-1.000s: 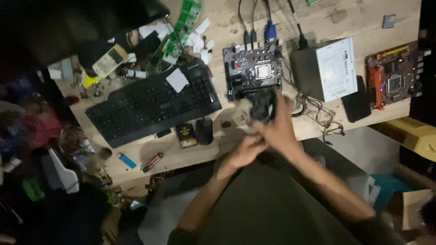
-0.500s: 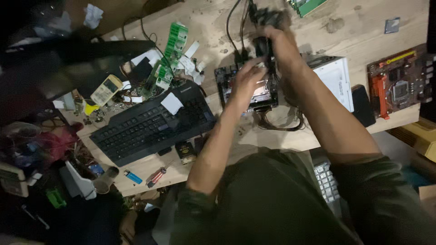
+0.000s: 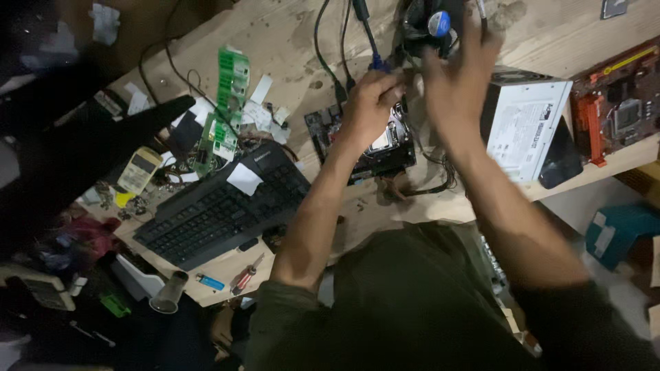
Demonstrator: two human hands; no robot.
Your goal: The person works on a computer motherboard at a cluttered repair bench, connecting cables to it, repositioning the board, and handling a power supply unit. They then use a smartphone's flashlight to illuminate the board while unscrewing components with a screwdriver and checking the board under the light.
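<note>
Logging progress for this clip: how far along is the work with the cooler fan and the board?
Done: the black motherboard lies on the bench with cables plugged in. In hand: the right hand holds the cooler fan above the board, and the left hand is over its socket. Left: the fan is not yet seated.

Dark olive-green shirt, sleeves pushed up, bare forearms, bare hands

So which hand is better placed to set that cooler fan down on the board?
The right hand, probably: it grips the black cooler fan just above the dark board. The left hand rests over the board's socket area by the cables, so it seems better suited to steadying.
</note>
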